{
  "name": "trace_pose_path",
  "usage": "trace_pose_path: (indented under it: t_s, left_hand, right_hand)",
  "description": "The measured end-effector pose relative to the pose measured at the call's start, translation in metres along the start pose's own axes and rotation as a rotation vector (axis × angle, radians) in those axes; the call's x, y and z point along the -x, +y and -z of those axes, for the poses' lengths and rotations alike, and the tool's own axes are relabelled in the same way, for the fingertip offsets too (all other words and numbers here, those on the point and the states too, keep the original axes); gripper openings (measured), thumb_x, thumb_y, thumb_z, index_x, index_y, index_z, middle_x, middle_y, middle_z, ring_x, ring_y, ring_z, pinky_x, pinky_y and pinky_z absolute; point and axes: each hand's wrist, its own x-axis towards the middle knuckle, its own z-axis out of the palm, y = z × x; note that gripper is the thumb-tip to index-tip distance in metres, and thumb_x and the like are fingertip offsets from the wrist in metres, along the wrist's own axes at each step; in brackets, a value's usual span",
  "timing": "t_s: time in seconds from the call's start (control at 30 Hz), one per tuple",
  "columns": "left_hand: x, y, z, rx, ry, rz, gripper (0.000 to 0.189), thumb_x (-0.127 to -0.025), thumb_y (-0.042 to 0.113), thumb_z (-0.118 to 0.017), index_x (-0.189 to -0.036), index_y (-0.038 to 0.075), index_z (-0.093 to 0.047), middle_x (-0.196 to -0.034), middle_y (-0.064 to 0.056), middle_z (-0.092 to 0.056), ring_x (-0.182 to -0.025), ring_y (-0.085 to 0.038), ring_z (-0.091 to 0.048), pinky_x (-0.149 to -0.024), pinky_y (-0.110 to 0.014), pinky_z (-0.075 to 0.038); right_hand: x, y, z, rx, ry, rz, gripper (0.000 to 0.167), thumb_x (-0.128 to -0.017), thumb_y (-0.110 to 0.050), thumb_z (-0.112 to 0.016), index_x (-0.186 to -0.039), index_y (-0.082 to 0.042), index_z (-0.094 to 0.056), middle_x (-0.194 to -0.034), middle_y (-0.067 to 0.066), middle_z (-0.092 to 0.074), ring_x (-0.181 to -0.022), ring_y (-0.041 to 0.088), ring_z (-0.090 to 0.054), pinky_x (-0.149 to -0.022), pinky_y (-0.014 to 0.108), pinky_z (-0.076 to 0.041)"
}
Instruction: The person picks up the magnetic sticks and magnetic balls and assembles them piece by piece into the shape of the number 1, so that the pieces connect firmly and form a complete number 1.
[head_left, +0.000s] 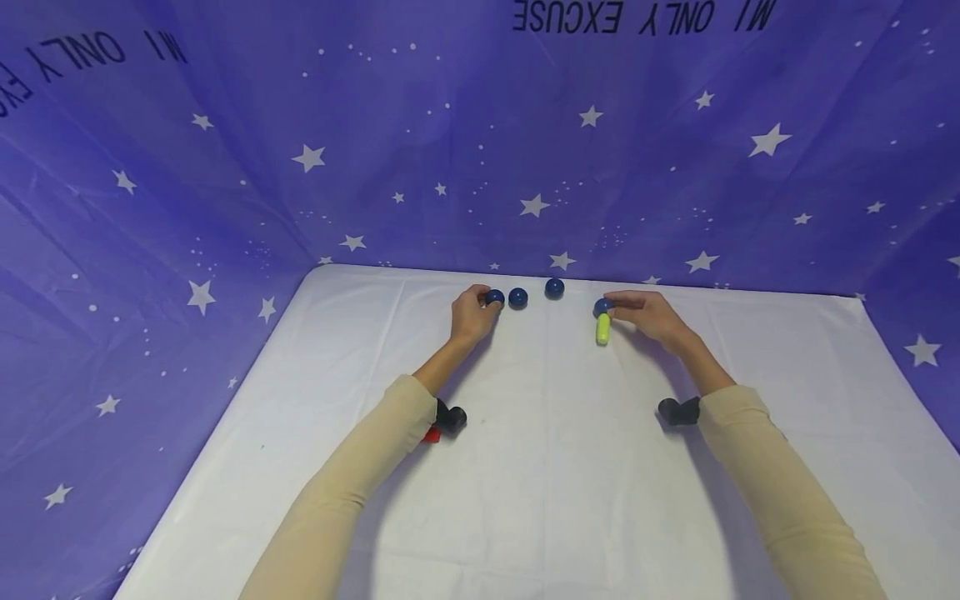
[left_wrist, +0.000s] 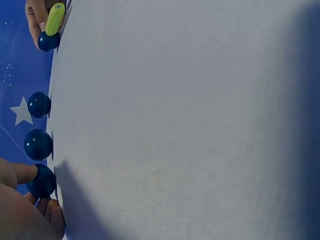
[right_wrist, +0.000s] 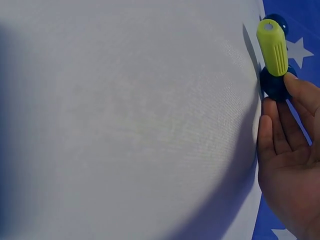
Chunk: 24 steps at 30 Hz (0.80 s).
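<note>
Near the far edge of the table, my left hand (head_left: 474,320) holds a glossy dark blue ball (left_wrist: 43,182) between its thumb and fingers. Just right of it sits a second blue ball (head_left: 518,298), and a third blue ball (head_left: 554,288) lies a little farther right. My right hand (head_left: 654,317) grips another blue ball (right_wrist: 274,89), its thumb at one side and fingers at the other. Against that ball, on the near side, is a lime-green ribbed piece like a small handle (right_wrist: 273,48); whether it is joined to the ball I cannot tell.
A white cloth (head_left: 555,467) covers the table. Purple star-printed curtains (head_left: 480,167) rise behind and beside it. Black wrist devices (head_left: 678,412) stick out from both cuffs, and a small red piece (head_left: 432,435) shows by the left cuff.
</note>
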Motion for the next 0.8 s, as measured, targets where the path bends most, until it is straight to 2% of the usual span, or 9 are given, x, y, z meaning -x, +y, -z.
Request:
trace_pose_path:
  t_s: [0.57,0.8]
  left_hand:
    - [0.0025,0.0021,0.0002,0.02,0.006,0.011,0.035,-0.09,0.006,-0.072,-0.122,-0.006,-0.064,-0.111,-0.02,-0.069,-0.104,-0.03,-0.064,-0.094,-0.037,-0.048]
    - [0.0036,0.003,0.0022,0.028,0.001,0.033,0.036,-0.09,0.007,-0.072,-0.123,-0.005,-0.064,-0.112,-0.019,-0.069,-0.105,-0.029,-0.064,-0.094,-0.035,-0.049]
  right_hand:
    - [0.0003,0.0006,0.0016,-0.034,-0.022,-0.028,0.049,-0.098,-0.021,-0.066,-0.142,-0.004,-0.053,-0.149,0.019,-0.046,-0.141,0.037,-0.035,-0.111,0.055,-0.029]
    - [0.0012,0.0012,0.0017,-0.05,-0.026,-0.039,0.051,-0.098,-0.022,-0.066,-0.144,-0.006,-0.053,-0.15,0.018,-0.044,-0.142,0.037,-0.032,-0.111,0.056,-0.028]
